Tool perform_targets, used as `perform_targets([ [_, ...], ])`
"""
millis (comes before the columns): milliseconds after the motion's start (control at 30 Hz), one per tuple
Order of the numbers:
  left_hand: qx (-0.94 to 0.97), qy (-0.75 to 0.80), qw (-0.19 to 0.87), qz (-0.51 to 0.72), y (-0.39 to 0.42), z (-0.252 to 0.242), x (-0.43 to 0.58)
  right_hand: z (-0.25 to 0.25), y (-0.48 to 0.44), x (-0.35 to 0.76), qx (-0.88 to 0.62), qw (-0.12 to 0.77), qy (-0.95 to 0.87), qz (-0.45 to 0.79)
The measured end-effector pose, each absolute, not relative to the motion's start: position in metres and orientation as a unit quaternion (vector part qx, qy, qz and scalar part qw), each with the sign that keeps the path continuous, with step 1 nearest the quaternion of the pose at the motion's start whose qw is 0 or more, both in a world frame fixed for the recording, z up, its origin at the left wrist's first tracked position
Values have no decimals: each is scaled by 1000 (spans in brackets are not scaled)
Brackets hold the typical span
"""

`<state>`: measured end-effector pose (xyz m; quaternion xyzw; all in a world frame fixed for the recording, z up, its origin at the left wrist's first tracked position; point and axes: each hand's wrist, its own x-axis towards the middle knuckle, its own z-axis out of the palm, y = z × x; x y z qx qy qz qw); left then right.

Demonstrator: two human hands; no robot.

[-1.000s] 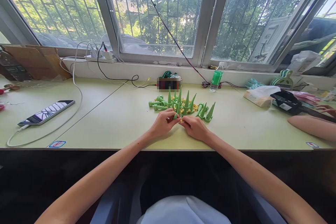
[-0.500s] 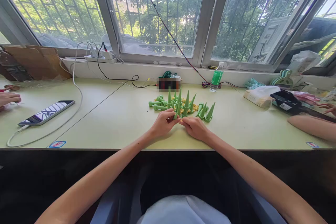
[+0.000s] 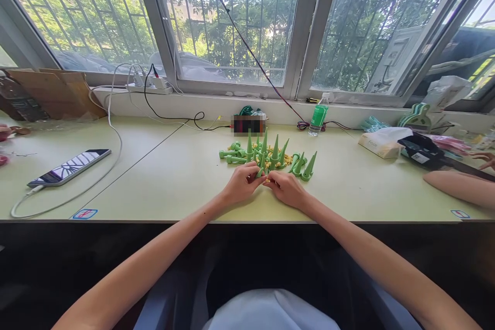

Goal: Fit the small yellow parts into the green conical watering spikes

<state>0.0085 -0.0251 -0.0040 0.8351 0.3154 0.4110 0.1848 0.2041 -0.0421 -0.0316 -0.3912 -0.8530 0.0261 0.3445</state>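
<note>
My left hand point(image 3: 242, 182) is closed around a green plastic spike point(image 3: 260, 170), its tip showing above the fingers. Close against it on the right, my right hand point(image 3: 286, 186) has its fingers pinched at the spike's lower end; a bit of yellow shows between the two hands, too small to name. Just beyond them, several green cone-shaped spikes point(image 3: 274, 152) stand upright on the table. More green pieces point(image 3: 233, 153) lie on their sides at the left, with small yellow parts point(image 3: 285, 159) scattered among them.
A phone point(image 3: 69, 167) on a white cable lies left. At the back stand a blurred-out box point(image 3: 248, 126) and a green-labelled bottle point(image 3: 319, 115). To the right are a tissue pack point(image 3: 381, 142) and a black item point(image 3: 421, 149), beside another person's arm point(image 3: 460, 188).
My hands stay together in nearly the same place, with the right fingers shifting slightly at the spike's end. At far left, the other person's hand has drawn back toward the edge.
</note>
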Motion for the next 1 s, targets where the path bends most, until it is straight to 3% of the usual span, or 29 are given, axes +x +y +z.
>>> perform_targets([
  [1000,844,302,166,412,-26,-6,7,-29,-44,203,-396,303,-867,15],
])
